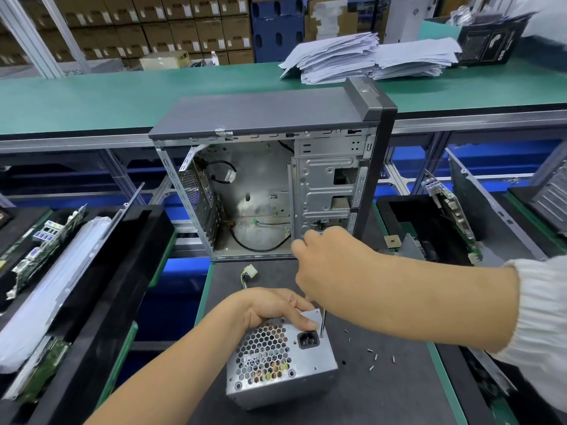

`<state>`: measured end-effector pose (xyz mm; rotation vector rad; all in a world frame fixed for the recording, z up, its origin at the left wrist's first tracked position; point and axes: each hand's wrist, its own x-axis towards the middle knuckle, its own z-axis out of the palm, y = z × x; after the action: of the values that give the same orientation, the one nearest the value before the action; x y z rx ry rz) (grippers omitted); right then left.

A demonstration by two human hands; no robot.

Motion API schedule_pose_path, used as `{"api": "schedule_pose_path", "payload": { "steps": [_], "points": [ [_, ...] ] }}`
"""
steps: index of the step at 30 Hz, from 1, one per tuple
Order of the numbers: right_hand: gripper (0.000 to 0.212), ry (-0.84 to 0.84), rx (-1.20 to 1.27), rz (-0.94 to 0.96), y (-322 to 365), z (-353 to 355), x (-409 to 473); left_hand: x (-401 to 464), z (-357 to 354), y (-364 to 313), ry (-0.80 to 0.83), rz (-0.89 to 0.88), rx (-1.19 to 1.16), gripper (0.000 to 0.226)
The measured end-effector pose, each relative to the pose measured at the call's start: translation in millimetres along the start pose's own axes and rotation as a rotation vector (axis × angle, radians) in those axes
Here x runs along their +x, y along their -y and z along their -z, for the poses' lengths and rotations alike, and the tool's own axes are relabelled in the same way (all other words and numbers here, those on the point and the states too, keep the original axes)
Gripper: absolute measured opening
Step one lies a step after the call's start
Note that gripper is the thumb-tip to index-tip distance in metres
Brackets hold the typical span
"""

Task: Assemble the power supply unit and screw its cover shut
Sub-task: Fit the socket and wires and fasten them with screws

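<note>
Behind the work spot, centre frame: open computer case (270, 167), side panel off, loose black cables inside, standing on dark mat (399, 388). Upper right: stacks of white papers (352, 56) on green bench (122, 87); black box (487, 41) further right. Upper left: rows of brown cartons (153, 23). Left edge: black trays (101, 271) with circuit boards and a white wrapped part. Right edge: more boards upright in trays (451, 210). Lower centre: power supply unit (276, 363) on mat, honeycomb grille and power socket facing camera, wire plug (249, 269) showing just behind it. Loose screws (372, 358) scattered on mat right of unit. Left hand (276, 308) curled over unit's top edge, thumb pressed on the face near socket, gripping it. Right hand (331, 268) above unit, fingers closed round handle of screwdriver (322, 323); handle hidden in fist, shaft pointing down, tip at unit's upper right corner beside socket. Right forearm crossing in front of case's lower right corner.
</note>
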<state>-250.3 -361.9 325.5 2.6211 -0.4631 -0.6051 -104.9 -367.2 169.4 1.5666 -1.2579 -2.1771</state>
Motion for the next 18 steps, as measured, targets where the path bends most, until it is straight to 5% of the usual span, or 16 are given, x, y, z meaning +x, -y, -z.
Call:
{"api": "schedule_pose_path", "payload": {
  "steps": [3, 7, 10, 14, 17, 18],
  "points": [
    [0.007, 0.051, 0.065, 0.034, 2, -5, 0, 3, 0, 2, -0.02, -0.02, 0.035, 0.01],
    [0.034, 0.042, 0.082, 0.054, -5, -6, -3, 6, 5, 5, 0.012, -0.012, 0.021, 0.017],
    [0.004, 0.044, 0.027, 0.053, -9, -3, -3, 8, 5, 6, -0.013, -0.004, 0.038, 0.023],
    [0.029, 0.031, -0.047, 0.026, -8, -4, 1, 11, 6, 8, -0.006, -0.014, 0.045, 0.038],
    [0.012, 0.107, 0.017, 0.044, -7, -5, 0, 9, 4, 6, 0.009, -0.027, 0.089, 0.017],
    [0.024, 0.124, 0.047, 0.055, -7, -6, 0, 9, 5, 6, 0.008, -0.036, 0.087, 0.017]
  ]
}}
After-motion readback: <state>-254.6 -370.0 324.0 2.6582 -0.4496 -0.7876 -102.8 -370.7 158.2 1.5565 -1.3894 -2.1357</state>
